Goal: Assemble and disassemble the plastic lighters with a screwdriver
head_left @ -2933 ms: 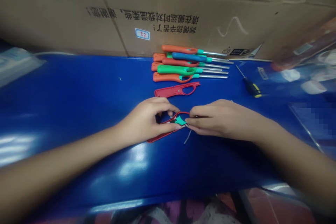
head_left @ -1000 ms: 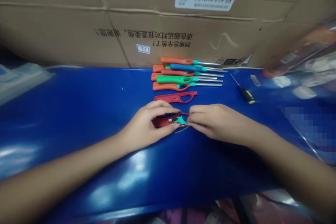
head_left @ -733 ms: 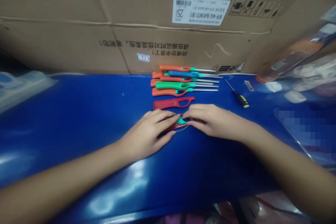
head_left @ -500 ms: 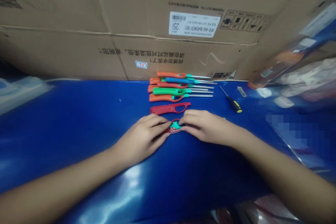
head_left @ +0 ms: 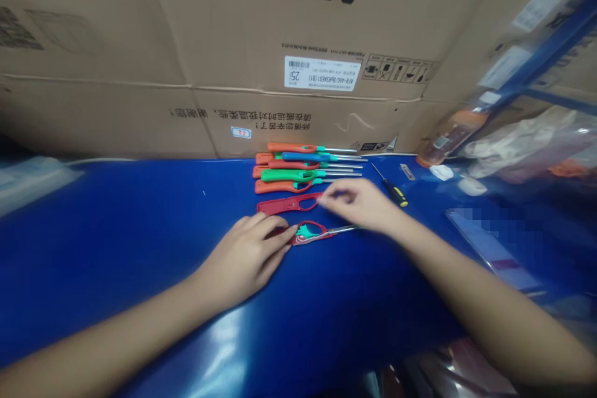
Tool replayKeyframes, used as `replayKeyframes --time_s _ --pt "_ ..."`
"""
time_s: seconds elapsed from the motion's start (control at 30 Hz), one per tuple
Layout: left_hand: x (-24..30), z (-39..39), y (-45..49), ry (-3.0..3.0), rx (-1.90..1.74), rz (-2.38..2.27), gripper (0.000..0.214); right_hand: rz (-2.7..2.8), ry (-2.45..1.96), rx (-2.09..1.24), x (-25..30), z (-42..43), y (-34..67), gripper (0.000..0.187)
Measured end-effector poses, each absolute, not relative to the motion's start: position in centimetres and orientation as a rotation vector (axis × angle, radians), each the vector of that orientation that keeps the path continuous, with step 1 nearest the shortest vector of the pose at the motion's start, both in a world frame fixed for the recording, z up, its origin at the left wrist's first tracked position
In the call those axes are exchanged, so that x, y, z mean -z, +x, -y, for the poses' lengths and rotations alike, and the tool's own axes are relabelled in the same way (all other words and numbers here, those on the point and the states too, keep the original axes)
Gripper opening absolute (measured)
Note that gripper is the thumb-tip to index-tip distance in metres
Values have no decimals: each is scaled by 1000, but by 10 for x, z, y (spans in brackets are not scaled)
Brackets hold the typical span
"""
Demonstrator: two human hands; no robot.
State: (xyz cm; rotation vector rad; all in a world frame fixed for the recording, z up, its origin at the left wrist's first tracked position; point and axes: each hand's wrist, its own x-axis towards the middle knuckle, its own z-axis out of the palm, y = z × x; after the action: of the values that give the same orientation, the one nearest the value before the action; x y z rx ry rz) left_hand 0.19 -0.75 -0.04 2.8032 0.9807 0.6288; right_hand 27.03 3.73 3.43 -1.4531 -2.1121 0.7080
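My left hand (head_left: 249,250) lies on the blue table (head_left: 116,242), fingers pressing down the handle end of a red lighter half-shell (head_left: 313,233) with a teal trigger and a metal tube pointing right. My right hand (head_left: 353,202) is lifted off it, just beyond, at the right end of a second empty red half-shell (head_left: 284,204). Its fingers are curled and blurred, and I cannot make out whether they touch or hold that shell.
Several finished long-nosed lighters (head_left: 291,166) in orange, green and blue lie stacked behind the shells. A yellow-and-black screwdriver (head_left: 392,191) lies to their right. Big cardboard boxes (head_left: 233,43) wall off the back; plastic bags (head_left: 517,143) crowd the right side.
My right hand has let go of the trigger end and moved back toward the empty red shell. The left hand stays on the assembly. The camera has tilted up.
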Motion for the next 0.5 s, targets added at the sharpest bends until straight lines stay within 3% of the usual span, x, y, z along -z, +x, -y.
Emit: replayKeyframes --time_s 0.07,0.17,0.5 --pt "3 7 2 2757 -694 -939 31 1935 -1708 -208 -40 -57 300 28" --pt "7 6 1 2690 -788 -888 30 1741 -1928 51 -40 -83 353 25" --pt "3 1 -4 2801 -716 -914 29 1430 -2317 -57 -12 -105 419 24"
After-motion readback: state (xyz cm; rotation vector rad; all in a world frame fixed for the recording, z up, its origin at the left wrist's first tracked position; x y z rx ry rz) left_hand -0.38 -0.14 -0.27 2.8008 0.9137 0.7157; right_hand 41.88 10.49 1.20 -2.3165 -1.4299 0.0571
